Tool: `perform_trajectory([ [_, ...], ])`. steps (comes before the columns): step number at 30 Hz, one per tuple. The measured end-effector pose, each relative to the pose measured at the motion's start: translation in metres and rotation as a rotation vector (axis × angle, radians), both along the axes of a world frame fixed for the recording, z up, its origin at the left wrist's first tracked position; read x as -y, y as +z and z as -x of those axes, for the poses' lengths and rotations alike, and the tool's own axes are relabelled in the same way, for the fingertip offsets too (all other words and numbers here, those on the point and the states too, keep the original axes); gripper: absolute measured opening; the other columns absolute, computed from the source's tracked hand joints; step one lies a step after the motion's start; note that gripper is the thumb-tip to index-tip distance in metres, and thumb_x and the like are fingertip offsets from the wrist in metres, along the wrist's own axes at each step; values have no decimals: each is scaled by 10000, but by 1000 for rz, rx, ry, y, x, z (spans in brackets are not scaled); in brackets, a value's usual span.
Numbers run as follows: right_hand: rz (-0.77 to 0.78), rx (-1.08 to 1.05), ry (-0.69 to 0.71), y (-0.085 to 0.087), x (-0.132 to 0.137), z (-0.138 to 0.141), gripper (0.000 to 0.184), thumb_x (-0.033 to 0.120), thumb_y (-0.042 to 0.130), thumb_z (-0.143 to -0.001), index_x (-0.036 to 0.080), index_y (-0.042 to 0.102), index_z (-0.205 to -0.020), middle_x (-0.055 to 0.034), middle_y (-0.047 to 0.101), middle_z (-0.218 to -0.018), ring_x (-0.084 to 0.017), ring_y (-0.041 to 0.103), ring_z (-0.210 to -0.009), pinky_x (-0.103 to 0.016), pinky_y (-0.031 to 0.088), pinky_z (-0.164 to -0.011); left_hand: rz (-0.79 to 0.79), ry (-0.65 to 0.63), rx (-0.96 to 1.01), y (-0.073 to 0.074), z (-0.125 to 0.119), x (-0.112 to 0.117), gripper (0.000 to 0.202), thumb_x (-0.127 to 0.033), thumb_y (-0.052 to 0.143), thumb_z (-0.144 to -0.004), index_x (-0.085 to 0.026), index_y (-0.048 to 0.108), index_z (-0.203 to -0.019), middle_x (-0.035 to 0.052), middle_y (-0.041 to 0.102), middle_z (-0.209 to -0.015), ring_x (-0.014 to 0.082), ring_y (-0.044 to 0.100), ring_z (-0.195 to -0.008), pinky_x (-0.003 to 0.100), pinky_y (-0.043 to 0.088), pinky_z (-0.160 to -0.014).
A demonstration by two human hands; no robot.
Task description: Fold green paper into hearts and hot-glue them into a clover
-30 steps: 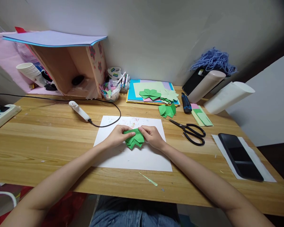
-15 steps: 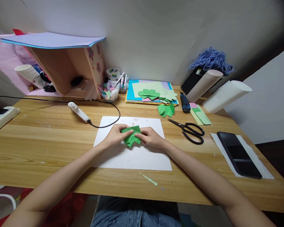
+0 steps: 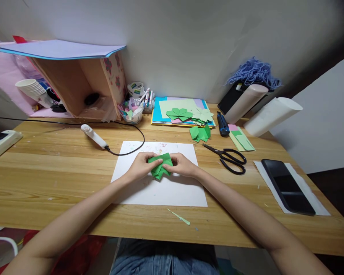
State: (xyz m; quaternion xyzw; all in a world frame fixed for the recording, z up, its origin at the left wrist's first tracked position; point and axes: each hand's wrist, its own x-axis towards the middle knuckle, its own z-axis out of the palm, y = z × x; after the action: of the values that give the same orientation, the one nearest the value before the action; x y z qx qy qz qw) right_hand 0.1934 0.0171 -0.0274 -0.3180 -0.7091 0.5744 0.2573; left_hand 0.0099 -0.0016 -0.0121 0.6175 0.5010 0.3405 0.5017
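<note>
A folded piece of green paper [image 3: 161, 165] is held between both hands, just above a white sheet [image 3: 160, 194] on the wooden table. My left hand [image 3: 142, 166] pinches its left side, thumb on top and fingers underneath. On the right edge my right hand [image 3: 182, 165] grips it, its thumb lying on the folds. The fingers beneath the paper are mostly hidden. Behind the hands lie a folded green paper shape [image 3: 200, 133], a green paper flower [image 3: 179, 114] and a pale green paper flower [image 3: 203, 115].
Black-handled scissors [image 3: 227, 157], a blue utility knife [image 3: 223, 124] and paper strips [image 3: 242, 138] lie to the right. Farther right is a phone [image 3: 288, 186]. A white corded tool [image 3: 94, 136] lies left, before an open box [image 3: 114, 82]. A thin paper scrap [image 3: 179, 216] rests near the front edge.
My right thumb has shifted slightly on the green paper, and its upper right part looks flatter and wider. Both hands keep hold of it. The view has moved a little.
</note>
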Motion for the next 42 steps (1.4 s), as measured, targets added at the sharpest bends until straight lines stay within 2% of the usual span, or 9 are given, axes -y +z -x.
perform_trajectory([
  [7,159,-67,94,0,-4,-2,270,363,601,-759,114,599,-864,-32,621,-712,-122,578,-619,-237,441,-577,7,47,5,3,2,-3,270,-376,645,-689,-113,662,-747,43,628,-661,124,518,-568,228,386,-519],
  [12,219,-92,15,-3,-1,3,279,383,626,-742,118,597,-823,-61,656,-717,-146,630,-601,-244,461,-543,-34,52,-38,3,3,-4,274,-375,629,-702,-109,654,-763,45,629,-679,126,524,-585,226,392,-530],
  [17,172,-85,-53,-2,1,5,284,415,576,-780,133,594,-804,-34,642,-637,-134,618,-555,-219,428,-496,-55,56,-54,1,6,-8,301,-397,620,-705,-99,641,-745,38,604,-666,120,507,-578,226,384,-525],
  [21,112,-54,-127,-2,2,5,366,475,513,-805,139,582,-676,3,570,-545,-102,530,-473,-214,373,-458,7,9,-50,1,6,-7,317,-404,617,-707,-92,640,-758,44,597,-658,118,500,-563,228,372,-507],
  [25,135,-42,-173,-5,3,5,423,507,456,-822,148,548,-619,21,497,-508,-98,465,-448,-226,343,-456,19,-20,-68,3,4,-5,309,-391,620,-704,-89,652,-759,62,611,-668,122,499,-566,238,373,-516],
  [27,78,-27,-184,-4,2,5,432,494,425,-843,155,510,-588,30,458,-505,-91,428,-463,-225,323,-474,26,-34,-74,3,3,-4,310,-394,621,-701,-90,654,-750,67,614,-670,124,498,-569,244,377,-523],
  [32,-106,33,-204,-2,2,4,400,441,485,-829,169,417,-542,50,386,-519,-83,360,-516,-218,283,-510,34,-68,-111,3,4,-5,296,-394,623,-694,-101,655,-713,49,595,-628,118,475,-546,242,352,-507],
  [38,-4,-21,-229,-6,4,4,466,490,374,-872,173,432,-536,39,421,-470,-93,405,-462,-226,311,-486,76,-86,-50,1,3,-5,282,-388,617,-700,-108,639,-679,42,583,-613,116,474,-538,241,341,-506],
  [42,-6,-15,-235,-8,4,3,483,501,359,-877,172,442,-534,35,440,-454,-95,426,-447,-225,325,-478,87,-85,-44,0,2,-5,277,-383,627,-692,-108,631,-660,38,573,-601,111,463,-528,241,330,-503],
])
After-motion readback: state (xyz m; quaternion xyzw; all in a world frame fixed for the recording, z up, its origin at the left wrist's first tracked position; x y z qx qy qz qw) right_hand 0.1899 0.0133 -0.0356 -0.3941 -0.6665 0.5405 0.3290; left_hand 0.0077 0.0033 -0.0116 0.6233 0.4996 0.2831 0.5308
